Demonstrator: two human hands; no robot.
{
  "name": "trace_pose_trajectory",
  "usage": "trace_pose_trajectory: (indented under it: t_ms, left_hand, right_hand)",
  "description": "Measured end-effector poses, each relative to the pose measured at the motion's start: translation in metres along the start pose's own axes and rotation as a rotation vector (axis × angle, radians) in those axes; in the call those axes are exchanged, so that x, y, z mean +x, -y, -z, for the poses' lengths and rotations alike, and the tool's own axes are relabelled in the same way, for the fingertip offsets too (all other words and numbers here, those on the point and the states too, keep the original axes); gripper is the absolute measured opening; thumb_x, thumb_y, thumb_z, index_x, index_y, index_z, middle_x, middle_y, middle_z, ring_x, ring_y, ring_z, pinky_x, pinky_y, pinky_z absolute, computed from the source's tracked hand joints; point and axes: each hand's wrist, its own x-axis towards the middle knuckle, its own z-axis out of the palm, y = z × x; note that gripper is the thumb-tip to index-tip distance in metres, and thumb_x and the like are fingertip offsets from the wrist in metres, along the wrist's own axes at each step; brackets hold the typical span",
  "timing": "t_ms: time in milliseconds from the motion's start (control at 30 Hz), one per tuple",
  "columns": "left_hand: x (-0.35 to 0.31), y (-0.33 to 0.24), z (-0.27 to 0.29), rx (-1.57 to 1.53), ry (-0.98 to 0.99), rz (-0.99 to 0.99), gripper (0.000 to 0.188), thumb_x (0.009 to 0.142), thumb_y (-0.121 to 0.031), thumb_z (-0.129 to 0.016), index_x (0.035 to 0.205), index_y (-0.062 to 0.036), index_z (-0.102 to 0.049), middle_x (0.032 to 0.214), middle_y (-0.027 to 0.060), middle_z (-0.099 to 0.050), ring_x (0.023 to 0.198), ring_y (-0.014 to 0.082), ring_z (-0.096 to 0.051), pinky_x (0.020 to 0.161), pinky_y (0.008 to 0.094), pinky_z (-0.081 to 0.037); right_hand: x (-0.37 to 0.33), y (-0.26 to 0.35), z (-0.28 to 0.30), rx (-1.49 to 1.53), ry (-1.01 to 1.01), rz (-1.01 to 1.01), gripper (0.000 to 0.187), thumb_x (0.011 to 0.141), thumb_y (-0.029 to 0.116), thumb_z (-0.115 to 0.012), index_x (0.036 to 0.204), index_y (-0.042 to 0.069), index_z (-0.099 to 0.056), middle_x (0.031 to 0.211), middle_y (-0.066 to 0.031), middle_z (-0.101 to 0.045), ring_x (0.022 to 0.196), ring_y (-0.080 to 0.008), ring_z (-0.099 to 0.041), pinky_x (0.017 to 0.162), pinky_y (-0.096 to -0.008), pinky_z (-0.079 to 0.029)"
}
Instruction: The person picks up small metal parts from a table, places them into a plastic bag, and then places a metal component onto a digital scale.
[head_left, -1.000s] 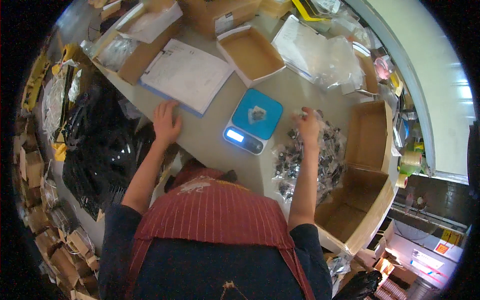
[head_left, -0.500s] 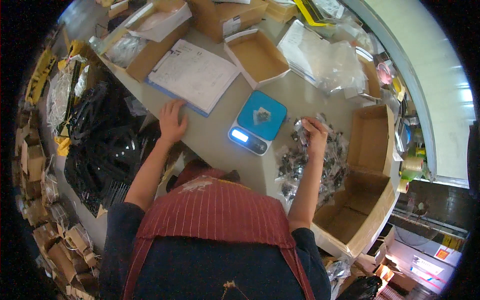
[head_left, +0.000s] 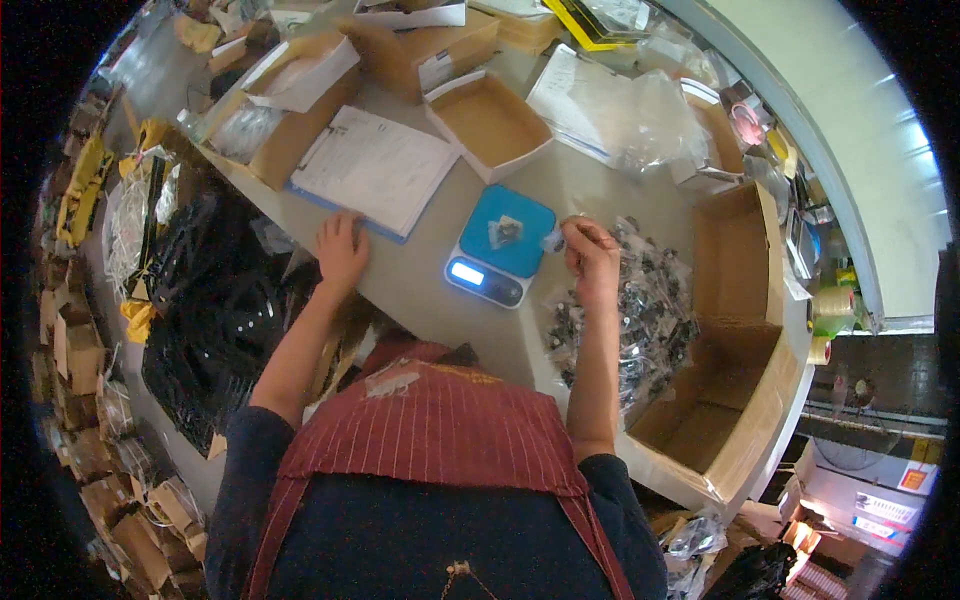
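A digital scale with a blue top and lit display stands in the middle of the table. On its plate lies a small clear bag with dark bits inside. My right hand is just right of the scale, thumb and fingers pinched on a small clear plastic bag; its contents are hard to make out. Right of that hand spreads a pile of small clear bags holding dark parts. My left hand rests flat with fingers extended, by the near edge of a clipboard with papers, holding nothing.
An open cardboard box and another beside it border the pile on the right. A shallow carton sits beyond the scale, with papers under clear plastic to its right. Black strips heap up left of the table.
My right hand has moved left from the pile towards the scale, carrying a small bag. My left hand stays by the clipboard. The whole view has shifted slightly.
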Motion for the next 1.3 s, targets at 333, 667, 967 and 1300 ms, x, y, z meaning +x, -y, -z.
trace_pose_trajectory:
  t_ms: [333, 667, 967, 1300]
  left_hand:
    - [0.013, -0.002, -0.031, 0.063, -0.020, 0.183, 0.026, 0.084, -0.013, -0.061, 0.109, -0.0148, -0.067, 0.104, 0.0103, -0.062, 0.102, 0.0337, -0.055, 0.090, 0.0474, -0.042]
    - [0.029, -0.060, -0.017, -0.294, -0.022, -0.181, 0.027, 0.080, 0.004, -0.058, 0.099, -0.0121, -0.070, 0.100, 0.0092, -0.065, 0.095, 0.0313, -0.058, 0.085, 0.0418, -0.043]
    - [0.038, -0.083, -0.050, -0.411, 0.292, -0.578, 0.028, 0.086, -0.009, -0.063, 0.114, -0.0105, -0.064, 0.114, 0.0117, -0.064, 0.105, 0.0341, -0.056, 0.091, 0.0439, -0.042]
    - [0.069, -0.147, -0.065, -0.514, 0.404, -0.471, 0.034, 0.091, -0.023, -0.066, 0.121, -0.0082, -0.058, 0.120, 0.0195, -0.058, 0.114, 0.0399, -0.050, 0.100, 0.0502, -0.036]
  right_hand:
    - [-0.007, -0.016, 0.006, 0.083, -0.070, -0.048, 0.014, 0.087, 0.012, -0.074, 0.098, 0.003, -0.072, 0.073, 0.0031, -0.060, 0.051, -0.0043, -0.042, 0.046, -0.0229, -0.026]
    - [0.035, -0.076, 0.044, -1.097, -0.119, 0.573, 0.018, 0.088, 0.012, -0.063, 0.104, 0.004, -0.063, 0.124, -0.0137, -0.064, 0.100, -0.0371, -0.066, 0.080, -0.0463, -0.054]
    - [0.058, -0.083, 0.068, -1.403, -0.380, 0.309, 0.014, 0.089, 0.014, -0.060, 0.100, 0.007, -0.062, 0.108, -0.0106, -0.066, 0.090, -0.0382, -0.066, 0.076, -0.0470, -0.054]
    - [0.001, -0.056, 0.032, -0.470, -0.549, 0.224, 0.015, 0.089, 0.018, -0.073, 0.097, 0.006, -0.070, 0.084, 0.0027, -0.063, 0.068, -0.0063, -0.052, 0.060, -0.0236, -0.042]
